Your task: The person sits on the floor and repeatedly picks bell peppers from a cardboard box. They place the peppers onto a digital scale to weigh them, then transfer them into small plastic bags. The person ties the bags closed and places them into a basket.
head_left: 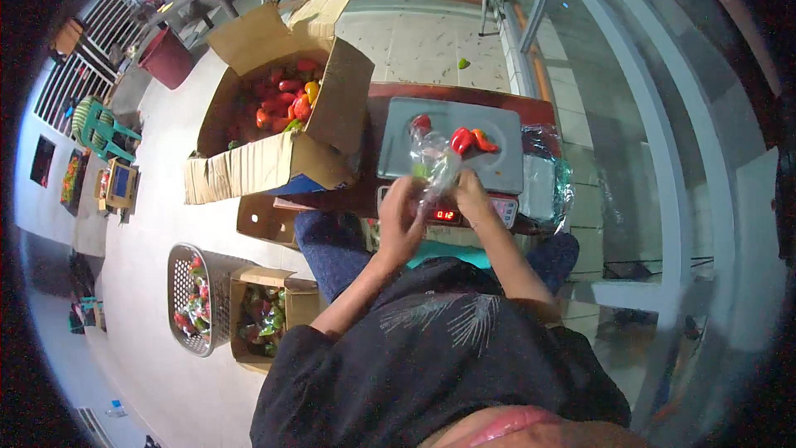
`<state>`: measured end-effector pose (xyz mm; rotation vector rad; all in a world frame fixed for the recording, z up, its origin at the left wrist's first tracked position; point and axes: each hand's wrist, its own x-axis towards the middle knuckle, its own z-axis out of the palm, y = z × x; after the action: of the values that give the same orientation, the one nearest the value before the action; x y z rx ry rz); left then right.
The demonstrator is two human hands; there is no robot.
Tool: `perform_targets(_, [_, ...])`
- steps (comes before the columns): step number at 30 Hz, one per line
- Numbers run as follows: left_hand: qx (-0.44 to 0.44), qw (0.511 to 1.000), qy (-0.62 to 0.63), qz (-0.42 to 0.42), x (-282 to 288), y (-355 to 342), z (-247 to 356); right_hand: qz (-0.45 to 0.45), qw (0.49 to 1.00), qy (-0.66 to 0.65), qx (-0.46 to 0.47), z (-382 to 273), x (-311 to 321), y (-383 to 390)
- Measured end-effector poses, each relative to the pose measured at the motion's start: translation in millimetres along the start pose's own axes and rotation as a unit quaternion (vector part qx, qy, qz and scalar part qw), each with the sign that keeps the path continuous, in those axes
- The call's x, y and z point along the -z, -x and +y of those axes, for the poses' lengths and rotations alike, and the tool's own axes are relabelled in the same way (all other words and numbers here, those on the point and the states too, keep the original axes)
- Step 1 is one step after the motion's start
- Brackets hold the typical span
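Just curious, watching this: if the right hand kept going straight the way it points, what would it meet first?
Probably the red peppers on the scale tray. The right hand points up-picture, pinching the clear bag with the left hand; depth is unclear.

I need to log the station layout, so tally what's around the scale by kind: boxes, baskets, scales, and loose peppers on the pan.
Cardboard boxes: 2 (big box of peppers, small box of bagged produce)
Baskets: 1 (mesh basket)
Scales: 1 (scale)
Loose peppers on the pan: 3 (one, two)
Clear bags in the hands: 1 (bag)
Total: 8
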<state>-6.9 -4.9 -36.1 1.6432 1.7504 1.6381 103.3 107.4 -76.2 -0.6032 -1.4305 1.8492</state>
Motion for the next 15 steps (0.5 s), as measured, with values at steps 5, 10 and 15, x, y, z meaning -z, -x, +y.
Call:
perform_targets(5, [0.050, 0.998, -0.030, -0.021, 1, -2, -19, 0.070, 0.977, -0.198, -0.046, -11, -2, 6])
perform_targets(10, [-0.030, 0.995, -0.038, -0.082, 2, -4, -12, 0.143, 0.974, -0.173, -0.013, -19, -17, 7])
perform_targets(15, [0.075, 0.988, 0.135, 0.028, 9, -32, 22, 0.166, 0.929, 0.278, 0.177, -12, -4, 13])
